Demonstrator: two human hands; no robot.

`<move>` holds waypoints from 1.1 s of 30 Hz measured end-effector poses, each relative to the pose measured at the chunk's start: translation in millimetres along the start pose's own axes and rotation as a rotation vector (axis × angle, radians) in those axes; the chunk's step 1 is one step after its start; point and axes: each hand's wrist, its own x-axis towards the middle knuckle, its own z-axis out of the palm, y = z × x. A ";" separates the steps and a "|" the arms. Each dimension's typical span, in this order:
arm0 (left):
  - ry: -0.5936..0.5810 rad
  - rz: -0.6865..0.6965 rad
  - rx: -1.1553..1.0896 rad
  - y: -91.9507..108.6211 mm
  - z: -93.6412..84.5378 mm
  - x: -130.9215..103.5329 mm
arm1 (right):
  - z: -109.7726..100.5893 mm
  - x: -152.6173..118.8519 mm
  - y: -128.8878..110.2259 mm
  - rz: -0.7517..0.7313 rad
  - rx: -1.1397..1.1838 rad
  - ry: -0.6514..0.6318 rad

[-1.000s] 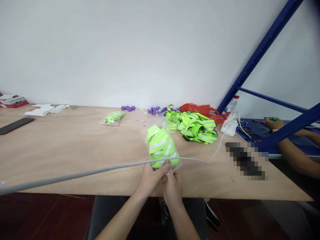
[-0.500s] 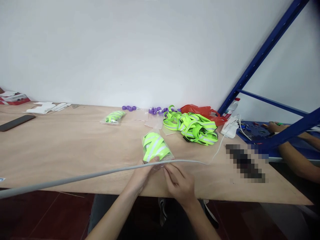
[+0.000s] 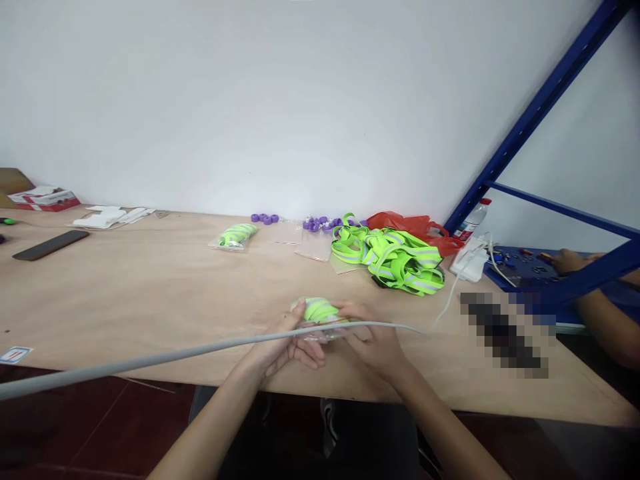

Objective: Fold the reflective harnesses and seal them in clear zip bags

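Observation:
Between my two hands, just above the front of the table, is a clear plastic bag with folded neon-yellow reflective straps inside. My left hand grips its left side, thumb on top and fingers curled underneath. From the right, my right hand holds the bag's other side, fingers over its top edge. A grey cable crosses in front of the bag and covers part of it. Farther back lies a second filled bag. A loose heap of neon-yellow reflective straps lies beyond my right hand.
Purple rings and flat clear bags lie along the wall. A red plastic bag, a bottle and a white power strip stand right, beside a blue frame. Behind it, another person's arm shows. A dark flat bar lies left.
The filled bag has been tipped flatter and drawn closer to me. My right hand has moved from pinching its near edge to holding its right side. The view has shifted slightly left.

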 end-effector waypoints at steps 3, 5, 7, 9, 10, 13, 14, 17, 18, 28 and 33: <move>0.069 0.172 0.234 10.0 -13.0 -3.8 | -3.0 6.4 1.0 0.255 0.207 0.039; 0.275 0.427 0.362 16.4 -21.3 -4.0 | -2.6 11.3 3.2 0.397 0.345 0.075; 0.373 0.577 0.449 21.2 -26.4 -2.1 | -0.2 16.1 5.4 0.493 0.471 0.106; 0.257 0.613 0.502 23.3 -27.8 1.4 | 3.5 20.4 7.2 0.539 0.550 0.156; 0.159 0.608 0.515 23.2 -27.3 3.8 | 5.7 22.2 7.9 0.551 0.574 0.188; 0.010 0.558 0.492 19.1 -22.0 14.0 | 12.0 26.3 10.6 0.578 0.601 0.263; 0.058 0.560 0.485 17.3 -19.4 18.4 | 13.7 27.5 11.8 0.586 0.605 0.276; 0.271 0.611 0.425 13.6 -10.1 32.3 | 16.2 31.3 15.6 0.598 0.611 0.306; 0.315 0.630 0.400 13.0 -7.0 36.3 | 16.1 32.7 16.6 0.599 0.613 0.312; 0.516 0.640 0.223 4.3 7.5 42.8 | 24.8 34.0 5.8 0.641 0.599 0.299; 0.517 0.571 0.167 -3.3 4.5 42.3 | 35.1 31.2 2.8 0.670 0.588 0.386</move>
